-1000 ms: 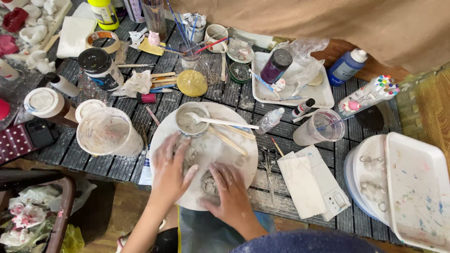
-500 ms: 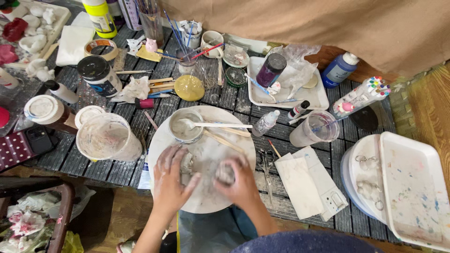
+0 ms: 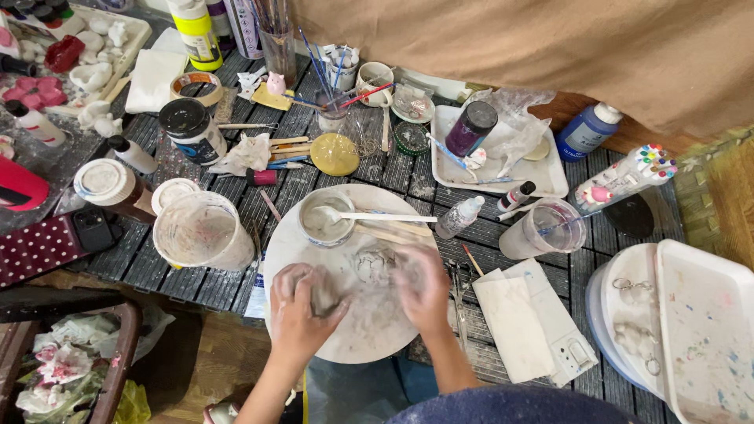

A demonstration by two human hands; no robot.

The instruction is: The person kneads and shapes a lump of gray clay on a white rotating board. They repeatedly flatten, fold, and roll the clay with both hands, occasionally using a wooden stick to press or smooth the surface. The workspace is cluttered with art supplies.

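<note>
Where the round board (image 3: pixel 314 235) lies — grey clay lump (image 3: pixel 375 263) between left hand (image 3: pixel 302 310) and right hand (image 3: pixel 424 286), both open, palms down

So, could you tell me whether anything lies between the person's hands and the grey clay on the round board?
Nothing visible does. The left hand and right hand both rest directly on the grey clay on the round board. The small bowl with its spoon sits behind them, clear of the hands.
</note>
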